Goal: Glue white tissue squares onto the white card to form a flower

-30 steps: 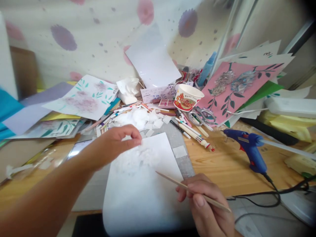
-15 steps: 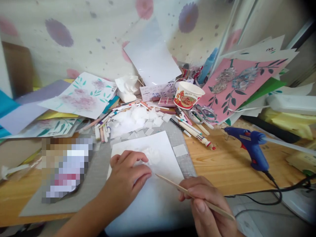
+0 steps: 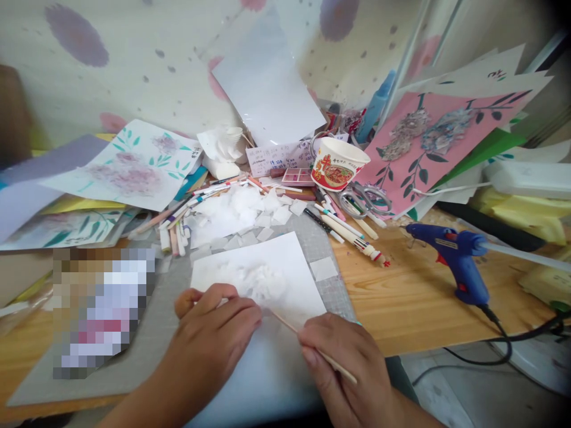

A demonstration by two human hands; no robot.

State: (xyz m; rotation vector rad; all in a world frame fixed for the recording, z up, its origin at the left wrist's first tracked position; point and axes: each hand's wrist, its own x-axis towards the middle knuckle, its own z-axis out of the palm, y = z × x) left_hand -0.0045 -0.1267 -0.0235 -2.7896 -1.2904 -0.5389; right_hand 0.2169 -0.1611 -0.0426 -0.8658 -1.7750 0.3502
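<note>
A white sheet of paper (image 3: 289,261) lies on a grey cutting mat (image 3: 156,345) in front of me, with a crumpled white tissue flower (image 3: 263,282) stuck near its middle. My left hand (image 3: 214,333) rests on the sheet with fingers curled and pinched together beside the flower; what the fingertips hold is too small to name. My right hand (image 3: 343,368) is closed around a thin wooden stick (image 3: 312,348), whose tip points at my left fingertips.
Cut white tissue squares (image 3: 241,214) and pens (image 3: 348,229) are heaped behind the sheet. A paper cup (image 3: 339,166), scissors (image 3: 366,202), painted flower sheets (image 3: 134,172) and a pink collage (image 3: 428,148) crowd the back. A blue glue gun (image 3: 459,261) lies right, its cable trailing off the edge.
My left hand came down from the tissue pile onto the sheet beside the flower. My right hand moved left, bringing the stick's tip to the left fingertips. The view tilted down.
</note>
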